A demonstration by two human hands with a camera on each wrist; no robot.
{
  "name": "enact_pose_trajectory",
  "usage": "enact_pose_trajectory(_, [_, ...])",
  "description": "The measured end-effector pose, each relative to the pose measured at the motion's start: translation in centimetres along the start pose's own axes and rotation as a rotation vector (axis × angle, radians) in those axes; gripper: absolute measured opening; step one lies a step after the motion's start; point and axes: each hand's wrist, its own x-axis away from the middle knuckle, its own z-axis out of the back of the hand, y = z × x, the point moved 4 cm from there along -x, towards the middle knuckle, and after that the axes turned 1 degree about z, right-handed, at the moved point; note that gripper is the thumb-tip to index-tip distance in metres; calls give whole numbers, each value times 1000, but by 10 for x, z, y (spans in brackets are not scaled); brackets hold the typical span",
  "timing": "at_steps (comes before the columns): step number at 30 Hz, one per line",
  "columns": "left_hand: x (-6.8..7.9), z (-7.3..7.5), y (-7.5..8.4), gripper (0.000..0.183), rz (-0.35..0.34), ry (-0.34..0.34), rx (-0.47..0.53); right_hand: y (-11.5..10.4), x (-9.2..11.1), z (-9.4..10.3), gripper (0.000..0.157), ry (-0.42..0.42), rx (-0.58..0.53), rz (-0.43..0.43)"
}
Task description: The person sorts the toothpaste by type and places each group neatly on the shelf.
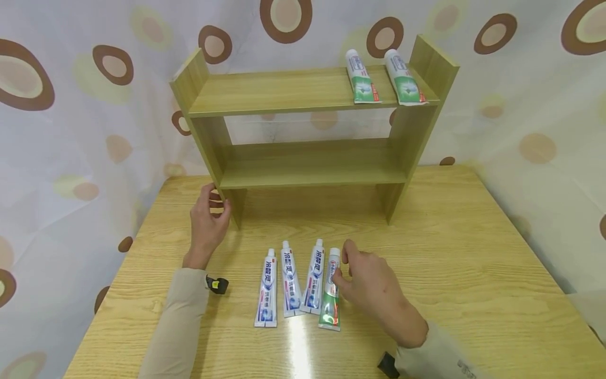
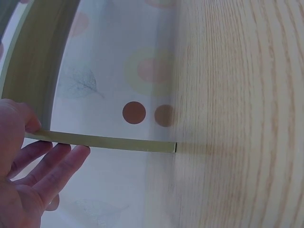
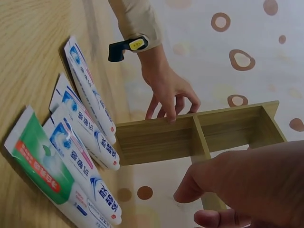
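My left hand (image 1: 208,226) grips the left side panel of a two-tier wooden shelf (image 1: 312,179), low down near the table. In the left wrist view the thumb is on one face of the panel edge (image 2: 109,142) and the fingers on the other. My right hand (image 1: 376,284) hovers beside a green-and-white toothpaste tube (image 1: 330,302), thumb and index finger apart; the right wrist view shows nothing between them. Left of that tube lie three blue-and-white toothpaste tubes (image 1: 313,279), caps toward the shelf. The rightmost one touches or overlaps its neighbours.
Two more green-and-white toothpaste tubes (image 1: 362,84) lie on the right part of the top board, caps to the back. A wooden table (image 1: 473,263) carries everything. Behind and beside it hangs a white cloth (image 1: 94,158) with brown oval patterns.
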Motion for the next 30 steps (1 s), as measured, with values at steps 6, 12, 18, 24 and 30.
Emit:
enact_pose_trajectory(6, [1, -1, -2, 40, 2, 1, -2, -3, 5, -17, 21, -28, -17, -28])
enact_pose_trajectory(12, [2, -1, -2, 40, 4, 0, -2, -7, 11, -28, 23, -8, 18, 12])
enact_pose_trajectory(18, [2, -1, -1, 40, 1, -2, -10, -7, 16, -35, 21, -7, 6, 24])
enact_pose_trajectory(24, [1, 0, 0, 40, -1, -1, -16, -6, 18, -40, 22, 1, 8, 27])
enact_pose_trajectory(30, [1, 0, -1, 40, 2, -7, -16, -5, 19, -41, 26, 10, 9, 21])
